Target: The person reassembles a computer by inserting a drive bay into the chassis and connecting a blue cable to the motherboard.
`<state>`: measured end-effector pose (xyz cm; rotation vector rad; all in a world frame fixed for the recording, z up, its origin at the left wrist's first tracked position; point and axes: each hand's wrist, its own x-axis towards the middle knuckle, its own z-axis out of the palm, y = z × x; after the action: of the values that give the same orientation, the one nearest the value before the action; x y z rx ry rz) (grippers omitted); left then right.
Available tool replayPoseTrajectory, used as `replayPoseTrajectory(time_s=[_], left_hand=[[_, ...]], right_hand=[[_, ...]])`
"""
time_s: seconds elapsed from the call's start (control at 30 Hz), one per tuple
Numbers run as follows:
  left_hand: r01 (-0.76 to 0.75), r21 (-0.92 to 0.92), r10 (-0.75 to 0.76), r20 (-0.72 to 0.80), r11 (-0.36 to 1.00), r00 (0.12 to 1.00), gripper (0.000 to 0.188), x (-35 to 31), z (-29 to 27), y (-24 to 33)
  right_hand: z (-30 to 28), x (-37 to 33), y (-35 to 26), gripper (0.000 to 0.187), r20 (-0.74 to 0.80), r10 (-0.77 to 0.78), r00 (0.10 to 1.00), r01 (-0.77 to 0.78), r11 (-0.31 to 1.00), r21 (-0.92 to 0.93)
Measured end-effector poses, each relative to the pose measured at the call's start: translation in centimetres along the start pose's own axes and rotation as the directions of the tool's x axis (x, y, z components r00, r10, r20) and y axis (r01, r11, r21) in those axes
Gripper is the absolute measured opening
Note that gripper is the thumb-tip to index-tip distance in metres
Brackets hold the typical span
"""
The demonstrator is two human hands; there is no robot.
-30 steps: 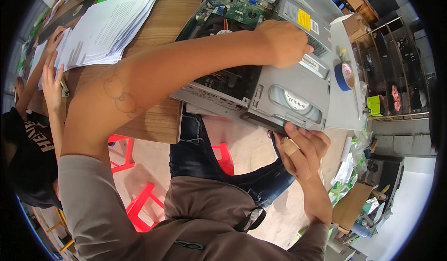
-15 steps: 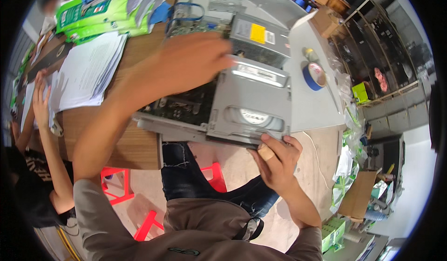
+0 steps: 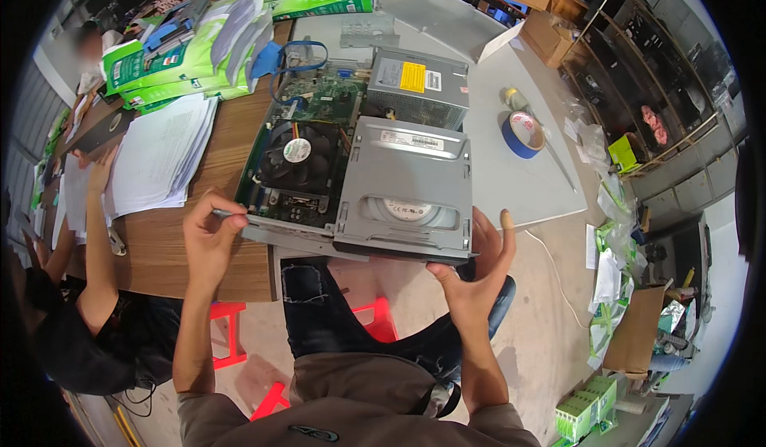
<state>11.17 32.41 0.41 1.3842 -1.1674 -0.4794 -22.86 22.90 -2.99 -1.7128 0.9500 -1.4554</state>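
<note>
An opened desktop computer case (image 3: pixel 297 242) lies in front of me, reaching past the table's near edge. In it are a black fan (image 3: pixel 300 160) with a round white label, a green circuit board (image 3: pixel 331 96), a grey power supply (image 3: pixel 421 80) with a yellow label, and a grey metal drive bay (image 3: pixel 403 168). My left hand (image 3: pixel 210 235) is closed on the case's near left corner, thumb and fingers pinching its edge. Around the near right corner, my right hand (image 3: pixel 475 275) grips the case, thumb at the front edge and fingers along the side.
Blue tape (image 3: pixel 523 134) sits on a grey metal panel (image 3: pixel 511 183) to the right. A paper stack (image 3: pixel 163 156) and green packages (image 3: pixel 183 56) occupy the left. Another person's arm (image 3: pixel 97 223) rests there. Red stools (image 3: pixel 379 319) stand below; a shelf (image 3: pixel 638 72) rises at right.
My left hand has come back from over the power supply to the case's near left corner, uncovering the fan. The case has shifted slightly left; my right hand stays at its right corner.
</note>
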Motion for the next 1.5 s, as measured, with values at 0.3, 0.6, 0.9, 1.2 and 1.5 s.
replayPoseTrajectory(time_s=[0.3, 0.6, 0.9, 1.2, 1.5], left_hand=[[-0.188, 0.259, 0.160, 0.124, 0.947, 0.979, 0.024, -5.0, 6.9, 5.3], [-0.275, 0.091, 0.219, 0.397, 0.957, 0.891, 0.039, -10.3, 14.3, 8.9], [-0.486, 0.007, 0.424, 0.480, 0.874, 0.768, 0.049, -9.5, 18.8, 7.9], [-0.337, -0.109, 0.353, 0.353, 0.935, 0.866, 0.037, -4.1, 11.2, 8.0], [0.136, 0.780, -0.132, -0.069, 0.611, 0.989, 0.030, -5.2, -0.1, 2.1]], right_hand=[[-5.6, 3.4, 1.6, 0.107, -0.128, 0.062, 0.990, -0.044, 0.989, 0.143], [-13.1, 8.2, 8.8, 0.073, -0.148, 0.062, 0.987, -0.093, 0.972, -0.215], [-11.8, 14.7, 9.5, 0.050, 0.015, 0.247, 0.969, -0.230, 0.921, -0.314], [-9.7, 13.5, 10.5, 0.052, -0.047, 0.170, 0.984, -0.176, 0.943, -0.284], [-7.8, 13.6, 10.1, 0.060, -0.167, 0.187, 0.968, -0.223, 0.945, -0.237]])
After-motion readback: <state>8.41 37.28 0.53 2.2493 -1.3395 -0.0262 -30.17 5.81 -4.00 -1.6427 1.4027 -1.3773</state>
